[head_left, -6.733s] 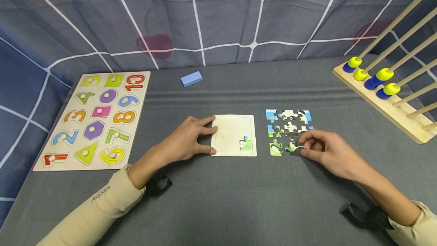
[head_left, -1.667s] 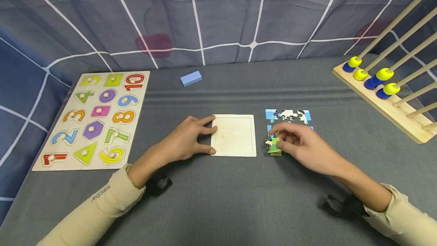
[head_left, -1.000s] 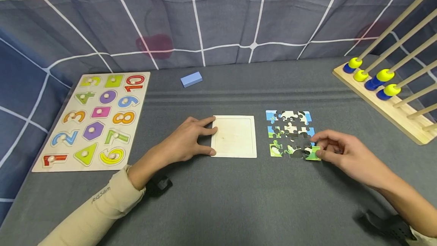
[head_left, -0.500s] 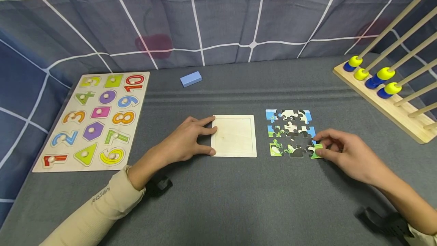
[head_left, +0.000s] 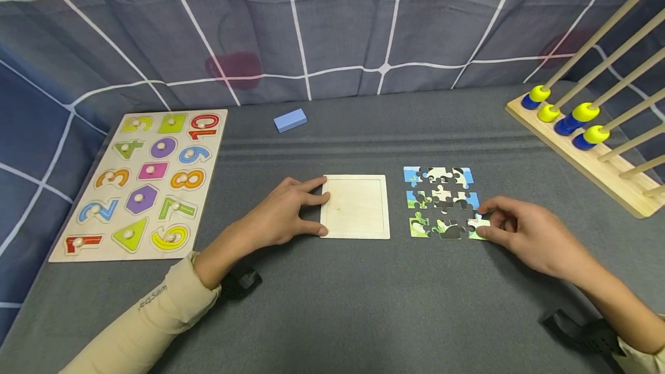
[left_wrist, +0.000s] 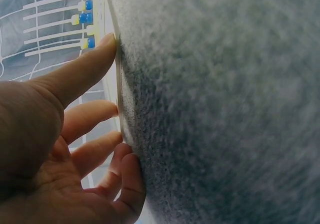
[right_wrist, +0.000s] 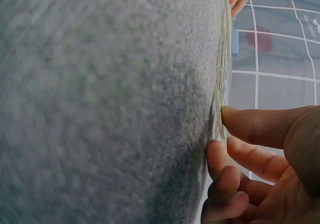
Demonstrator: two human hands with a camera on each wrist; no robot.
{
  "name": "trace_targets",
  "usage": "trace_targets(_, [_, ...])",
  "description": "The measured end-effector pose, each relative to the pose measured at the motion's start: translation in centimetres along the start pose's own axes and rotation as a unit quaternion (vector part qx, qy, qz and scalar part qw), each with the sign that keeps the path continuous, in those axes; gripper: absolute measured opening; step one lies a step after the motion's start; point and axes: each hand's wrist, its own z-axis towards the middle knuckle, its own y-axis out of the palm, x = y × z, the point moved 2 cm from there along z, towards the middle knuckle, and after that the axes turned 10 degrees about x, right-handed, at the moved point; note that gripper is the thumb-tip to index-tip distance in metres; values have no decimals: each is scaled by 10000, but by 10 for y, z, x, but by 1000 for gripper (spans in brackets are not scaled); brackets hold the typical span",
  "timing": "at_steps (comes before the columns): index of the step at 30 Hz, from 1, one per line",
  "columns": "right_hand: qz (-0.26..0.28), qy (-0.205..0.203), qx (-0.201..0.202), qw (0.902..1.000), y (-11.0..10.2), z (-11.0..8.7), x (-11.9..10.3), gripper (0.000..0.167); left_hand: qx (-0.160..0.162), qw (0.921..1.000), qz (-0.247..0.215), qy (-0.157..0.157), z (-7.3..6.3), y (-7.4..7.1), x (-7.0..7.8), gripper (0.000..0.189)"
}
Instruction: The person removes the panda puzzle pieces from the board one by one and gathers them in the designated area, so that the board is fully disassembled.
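Observation:
My left hand [head_left: 283,215] touches the left edge of a square wooden puzzle tray [head_left: 353,206] with thumb and fingertips. No pieces lie inside the tray's rim. In the left wrist view, extended fingers [left_wrist: 90,116] meet the thin tray edge. Right of the tray, panda jigsaw pieces [head_left: 439,175] are laid out in loose rows with small gaps. At the lower right corner of these rows, my right hand [head_left: 525,238] pinches a green and white jigsaw piece [head_left: 475,224] between thumb and finger. The right wrist view shows that pinch low, close to the cloth.
A wooden number-and-shape peg board [head_left: 148,189] lies at the left. A blue block [head_left: 290,120] sits behind the tray. An abacus-like stand with rods and beads [head_left: 587,149] occupies the right back, near a dark checked curtain [head_left: 332,27].
A corner piece formerly inside the tray is gone from it. My right hand has carried a piece rightward to the rows' lower right corner and turned it slightly. My left hand stays put.

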Motion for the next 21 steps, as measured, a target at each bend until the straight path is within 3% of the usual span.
trace_targets(11, [185, -129, -199, 9995, 3, -1, 1, 20, 17, 10000, -7, 18, 0, 0, 0, 67])
trace_targets(21, [266, -57, -400, 9988, 2, -3, 1, 34, 12, 10000, 40, 60, 1, 0, 0, 67])
